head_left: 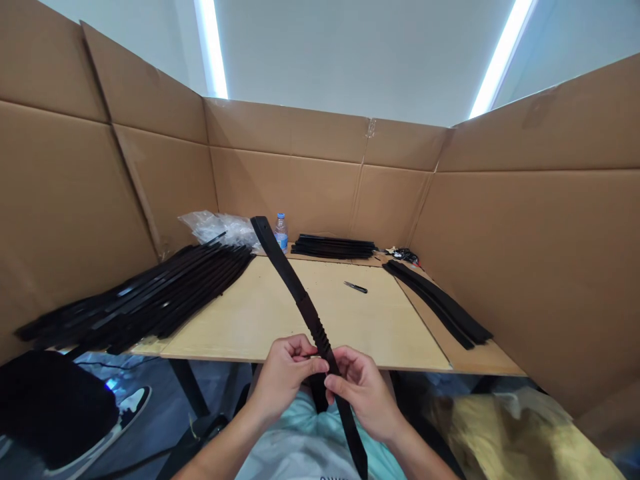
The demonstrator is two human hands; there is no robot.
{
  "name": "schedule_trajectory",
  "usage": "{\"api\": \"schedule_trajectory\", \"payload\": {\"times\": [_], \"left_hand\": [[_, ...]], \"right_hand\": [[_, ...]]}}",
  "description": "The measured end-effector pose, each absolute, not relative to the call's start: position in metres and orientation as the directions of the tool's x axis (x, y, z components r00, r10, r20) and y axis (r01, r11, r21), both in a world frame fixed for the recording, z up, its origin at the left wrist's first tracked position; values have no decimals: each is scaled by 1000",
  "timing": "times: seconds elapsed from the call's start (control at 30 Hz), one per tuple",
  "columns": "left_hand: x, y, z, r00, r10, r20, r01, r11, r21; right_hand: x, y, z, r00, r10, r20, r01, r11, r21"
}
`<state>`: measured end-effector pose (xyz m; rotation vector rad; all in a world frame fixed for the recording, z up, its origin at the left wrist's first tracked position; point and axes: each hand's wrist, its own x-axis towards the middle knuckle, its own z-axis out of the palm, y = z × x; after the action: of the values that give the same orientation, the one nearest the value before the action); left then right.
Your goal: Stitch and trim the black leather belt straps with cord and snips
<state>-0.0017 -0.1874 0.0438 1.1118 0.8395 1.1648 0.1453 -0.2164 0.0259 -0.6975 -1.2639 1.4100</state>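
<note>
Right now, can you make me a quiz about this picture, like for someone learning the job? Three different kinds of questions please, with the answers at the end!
1. True or false: the bottle stands upright.
2. Where does the crumpled clear plastic lie? A: near right. B: far left. C: dead centre.
3. Fill in the colour: the right hand holds a long ____ strip.

Key: 1. True. 2. B. 3. Black.

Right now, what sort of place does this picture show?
Probably a handwork station: brown cardboard walls rise on three sides of a pale yellow table, which bears a heap of long black strips on the left and a small black-handled cutting tool.
</note>
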Motion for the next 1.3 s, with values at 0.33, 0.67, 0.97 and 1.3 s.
{"api": "schedule_trajectory", "payload": {"times": [0.33, 0.67, 0.97, 1.3], "left_hand": [[-2, -191, 45, 294, 950, 103, -292, -13, 956], [-5, -188, 46, 211, 975, 74, -216, -28, 976], [-4, -194, 51, 258, 962, 91, -220, -34, 975], [-7, -191, 47, 239, 960, 143, -221, -90, 971]], "right_hand": [[145, -219, 27, -235, 950, 207, -435, 87, -896], [146, -219, 26, -215, 920, 328, -380, 230, -896], [141, -218, 26, -249, 945, 214, -341, 121, -932], [147, -220, 32, -262, 945, 197, -469, 53, -882]]}}
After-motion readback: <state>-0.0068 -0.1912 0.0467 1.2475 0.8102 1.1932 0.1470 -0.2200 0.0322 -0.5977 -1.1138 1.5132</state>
